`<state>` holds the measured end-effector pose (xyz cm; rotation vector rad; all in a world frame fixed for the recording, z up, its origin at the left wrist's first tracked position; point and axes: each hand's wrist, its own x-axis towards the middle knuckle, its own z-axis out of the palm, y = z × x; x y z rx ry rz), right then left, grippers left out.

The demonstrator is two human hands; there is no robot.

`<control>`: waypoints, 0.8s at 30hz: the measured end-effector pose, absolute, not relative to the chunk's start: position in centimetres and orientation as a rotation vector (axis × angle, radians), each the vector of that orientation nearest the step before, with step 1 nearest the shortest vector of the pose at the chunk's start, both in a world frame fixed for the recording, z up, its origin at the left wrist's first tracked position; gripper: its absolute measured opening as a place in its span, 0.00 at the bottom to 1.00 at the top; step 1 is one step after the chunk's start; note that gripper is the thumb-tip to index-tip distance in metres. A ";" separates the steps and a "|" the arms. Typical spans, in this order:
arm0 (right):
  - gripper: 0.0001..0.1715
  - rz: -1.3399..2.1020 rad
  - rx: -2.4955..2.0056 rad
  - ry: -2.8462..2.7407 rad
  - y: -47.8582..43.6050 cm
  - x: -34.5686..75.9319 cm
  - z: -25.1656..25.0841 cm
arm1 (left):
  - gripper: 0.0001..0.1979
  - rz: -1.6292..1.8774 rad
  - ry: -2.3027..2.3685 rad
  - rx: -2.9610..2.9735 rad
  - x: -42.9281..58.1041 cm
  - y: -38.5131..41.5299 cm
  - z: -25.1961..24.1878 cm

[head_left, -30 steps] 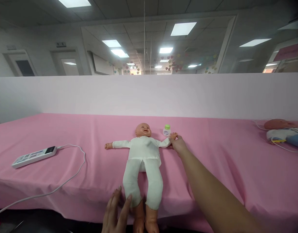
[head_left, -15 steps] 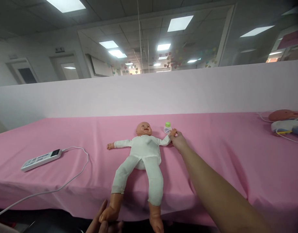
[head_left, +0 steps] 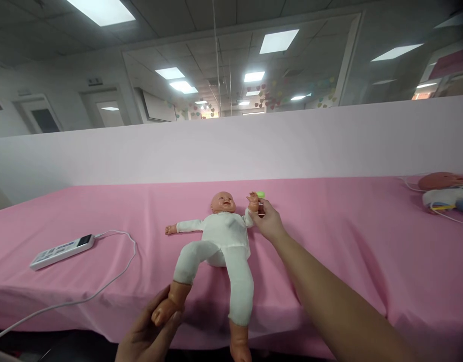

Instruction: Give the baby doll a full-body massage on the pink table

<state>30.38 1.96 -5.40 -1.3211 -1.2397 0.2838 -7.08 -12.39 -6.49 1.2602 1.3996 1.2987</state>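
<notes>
A baby doll (head_left: 226, 234) in a white suit lies on its back on a pink cloth (head_left: 314, 231), its feet toward me. My left hand (head_left: 150, 322) is closed around the doll's foot on the left side and holds that leg raised, knee bent. With my right hand (head_left: 268, 220) I grip the doll's wrist on the right side, and its small hand points up. Behind that wrist a bottle with a green cap (head_left: 260, 194) stands mostly hidden. The doll's other arm lies stretched out on the cloth.
On the left lies a white power strip (head_left: 62, 251), its cable running toward the front edge. A second doll (head_left: 444, 193) with white tubing lies at the far right. A white partition (head_left: 231, 151) with glass above borders the back.
My left hand has come up and lifted the doll's foot, bending its leg. My right hand has raised the doll's arm and moved left, now covering most of the bottle.
</notes>
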 end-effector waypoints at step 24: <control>0.28 0.280 -1.240 -1.868 0.0 26.9 -3.4 | 0.26 1.479 1.178 1.775 -2.6 -6.5 -4.1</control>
